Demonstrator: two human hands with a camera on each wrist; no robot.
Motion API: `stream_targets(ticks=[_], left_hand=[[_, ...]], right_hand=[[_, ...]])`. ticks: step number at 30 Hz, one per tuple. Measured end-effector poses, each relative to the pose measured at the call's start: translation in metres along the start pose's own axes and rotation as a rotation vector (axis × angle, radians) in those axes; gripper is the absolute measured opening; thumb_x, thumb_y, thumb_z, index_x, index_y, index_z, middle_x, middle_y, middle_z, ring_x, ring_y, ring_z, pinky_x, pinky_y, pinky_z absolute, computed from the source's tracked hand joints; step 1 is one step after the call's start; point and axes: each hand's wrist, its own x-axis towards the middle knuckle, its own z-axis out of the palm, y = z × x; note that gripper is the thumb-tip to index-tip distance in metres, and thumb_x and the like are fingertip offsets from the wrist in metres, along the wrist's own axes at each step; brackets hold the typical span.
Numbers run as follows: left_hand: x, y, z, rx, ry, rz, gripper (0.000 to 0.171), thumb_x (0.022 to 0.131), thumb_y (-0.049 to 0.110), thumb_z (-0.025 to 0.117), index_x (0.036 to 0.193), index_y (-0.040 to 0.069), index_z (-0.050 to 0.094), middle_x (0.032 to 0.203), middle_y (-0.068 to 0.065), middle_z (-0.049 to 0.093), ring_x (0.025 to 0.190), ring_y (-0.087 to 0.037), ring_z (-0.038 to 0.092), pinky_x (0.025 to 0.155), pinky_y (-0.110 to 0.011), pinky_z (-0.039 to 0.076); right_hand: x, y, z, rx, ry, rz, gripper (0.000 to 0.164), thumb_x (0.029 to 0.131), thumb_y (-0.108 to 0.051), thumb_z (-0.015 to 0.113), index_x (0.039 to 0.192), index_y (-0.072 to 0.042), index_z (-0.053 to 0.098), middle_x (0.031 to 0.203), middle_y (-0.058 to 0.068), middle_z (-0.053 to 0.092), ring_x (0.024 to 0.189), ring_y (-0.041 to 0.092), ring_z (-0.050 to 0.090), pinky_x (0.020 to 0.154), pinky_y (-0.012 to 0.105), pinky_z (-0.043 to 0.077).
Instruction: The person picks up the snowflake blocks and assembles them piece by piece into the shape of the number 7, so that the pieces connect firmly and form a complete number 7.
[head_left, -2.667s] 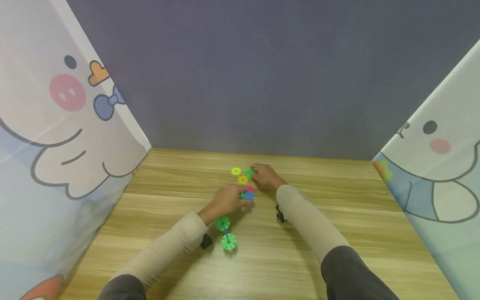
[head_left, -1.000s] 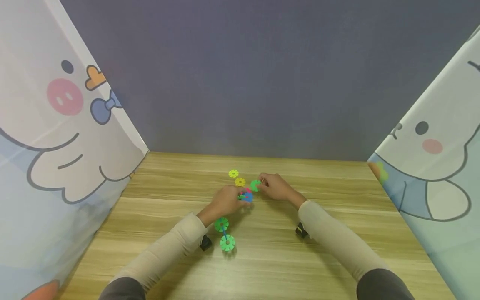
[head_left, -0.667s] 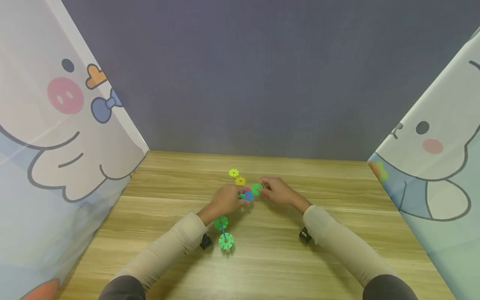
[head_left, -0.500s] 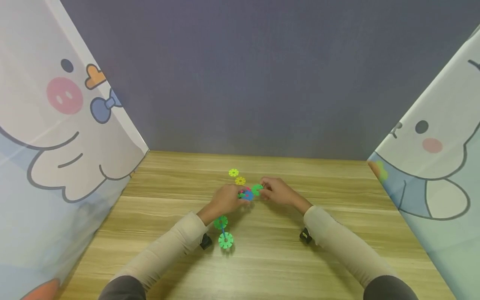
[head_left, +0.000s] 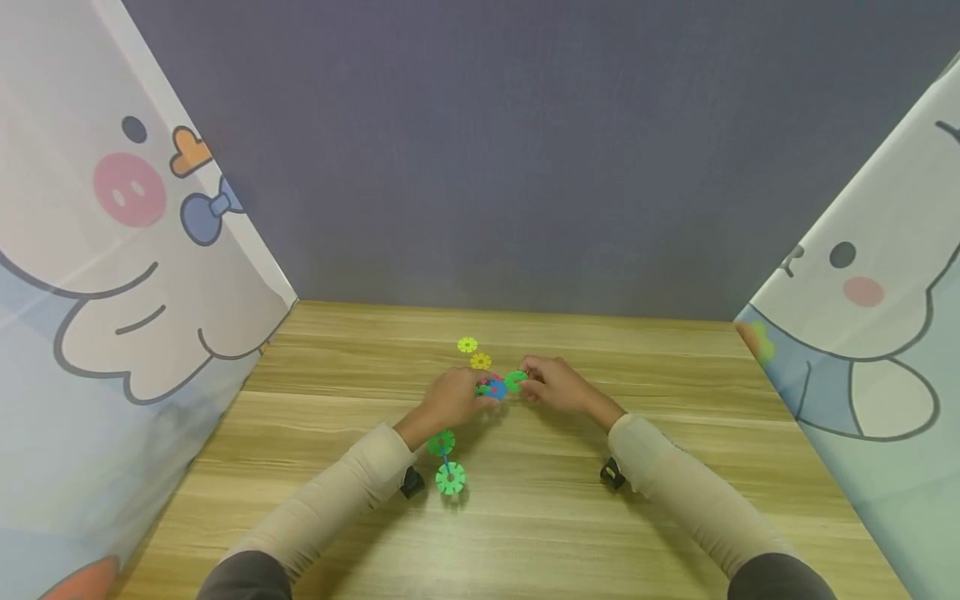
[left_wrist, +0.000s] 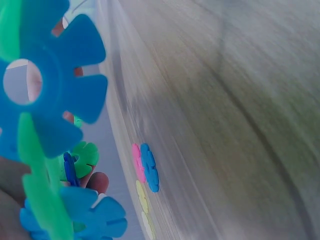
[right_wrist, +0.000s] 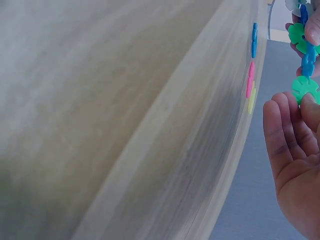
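Note:
My left hand [head_left: 453, 398] grips a chain of notched plastic building discs, blue and green slotted together. In the left wrist view a blue disc [left_wrist: 85, 92] of this chain is close to the camera, with a green one edge-on across it. Two green discs [head_left: 450, 478] joined by a blue one hang out below the left hand. My right hand [head_left: 557, 383] pinches a green disc [head_left: 515, 382] between thumb and fingers. Seen from the right wrist, that green disc [right_wrist: 305, 89] meets the lower end of a blue disc [right_wrist: 308, 62] in the chain.
On the wooden table [head_left: 675, 467], a lime-yellow disc [head_left: 467, 344] and a darker yellow disc [head_left: 481, 361] lie behind the hands. The left wrist view has a pink disc [left_wrist: 138, 162] beside a blue disc [left_wrist: 149, 167] there. A grey panel [head_left: 517, 167] stands behind, cartoon-printed sheets [head_left: 180, 308] at both sides.
My right hand has brought the green disc from beside the yellow discs nearer to me, up to the chain. The left hand has kept its place and grip, the chain's near end shifting slightly.

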Motion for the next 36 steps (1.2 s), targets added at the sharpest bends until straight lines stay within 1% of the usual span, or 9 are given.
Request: stream_targets(ticks=[6,9,11,16,21,24,28,30,36], left_hand=[[0.000,0.001,-0.001,-0.011,0.003,0.000,0.046,0.089,0.035,0.079,0.129,0.014,0.071,0.061,0.006,0.048,0.044,-0.005,0.024,0.039,-0.016,0.021],[0.000,0.002,-0.002,-0.009,0.002,0.003,0.046,0.089,0.034,0.079,0.129,0.014,0.070,0.067,0.005,0.056,0.044,-0.006,0.024,0.039,-0.016,0.022],[0.000,0.003,-0.002,-0.005,0.003,0.005,0.046,0.089,0.034,0.079,0.130,0.014,0.070,0.067,0.005,0.057,0.044,-0.006,0.025,0.039,-0.016,0.022],[-0.001,0.004,-0.003,-0.007,0.005,0.002,0.047,0.088,0.032,0.079,0.130,0.013,0.070,0.059,0.005,0.045,0.044,-0.006,0.024,0.038,-0.016,0.021],[-0.002,0.006,-0.003,-0.004,-0.010,0.004,0.048,0.088,0.030,0.079,0.131,0.011,0.069,0.055,0.006,0.037,0.042,-0.006,0.023,0.037,-0.015,0.021],[-0.002,0.005,-0.004,-0.007,-0.020,-0.001,0.049,0.089,0.029,0.078,0.132,0.010,0.068,0.057,0.004,0.040,0.042,-0.006,0.024,0.037,-0.015,0.022],[-0.001,0.005,-0.005,-0.020,-0.032,-0.020,0.049,0.088,0.029,0.078,0.132,0.010,0.068,0.067,0.001,0.052,0.044,-0.006,0.027,0.037,-0.014,0.025],[0.000,0.005,-0.005,-0.017,-0.038,-0.021,0.050,0.088,0.029,0.077,0.132,0.010,0.068,0.070,0.000,0.054,0.044,-0.006,0.027,0.037,-0.014,0.026],[-0.001,0.003,-0.005,-0.001,-0.027,0.000,0.051,0.087,0.028,0.078,0.132,0.007,0.067,0.062,0.003,0.042,0.043,-0.005,0.026,0.037,-0.013,0.025]], right_hand=[[-0.001,-0.002,0.001,-0.011,0.004,-0.007,0.006,0.104,-0.014,0.059,0.101,-0.010,0.062,0.078,0.008,0.072,0.066,0.015,0.065,0.057,0.023,0.053],[0.000,-0.003,0.002,-0.006,0.003,-0.013,0.006,0.103,-0.014,0.061,0.102,-0.009,0.063,0.079,0.008,0.073,0.066,0.013,0.065,0.057,0.022,0.053],[0.000,-0.005,0.003,-0.013,0.007,-0.013,0.006,0.103,-0.015,0.062,0.102,-0.009,0.065,0.078,0.007,0.073,0.065,0.010,0.064,0.057,0.021,0.053],[0.002,-0.006,0.006,-0.094,0.026,-0.030,0.011,0.101,-0.015,0.064,0.095,-0.009,0.070,0.071,0.002,0.070,0.059,0.002,0.054,0.054,0.018,0.046],[0.003,-0.008,0.011,-0.144,0.052,-0.023,0.012,0.100,-0.015,0.066,0.091,-0.007,0.070,0.068,-0.002,0.068,0.056,0.001,0.050,0.054,0.016,0.043],[0.003,-0.011,0.014,-0.161,0.076,-0.020,0.011,0.098,-0.014,0.068,0.089,-0.008,0.070,0.067,-0.003,0.066,0.056,0.001,0.049,0.055,0.016,0.044],[0.005,-0.014,0.018,-0.174,0.104,-0.033,0.009,0.096,-0.012,0.070,0.088,-0.009,0.070,0.066,-0.005,0.065,0.056,0.000,0.050,0.055,0.016,0.046],[0.006,-0.014,0.019,-0.173,0.111,-0.038,0.009,0.097,-0.010,0.069,0.088,-0.009,0.070,0.066,-0.006,0.064,0.056,0.000,0.050,0.054,0.016,0.047],[0.009,-0.017,0.021,-0.158,0.111,-0.039,0.009,0.096,-0.005,0.067,0.089,-0.007,0.072,0.066,-0.005,0.065,0.054,0.001,0.051,0.053,0.016,0.047]])
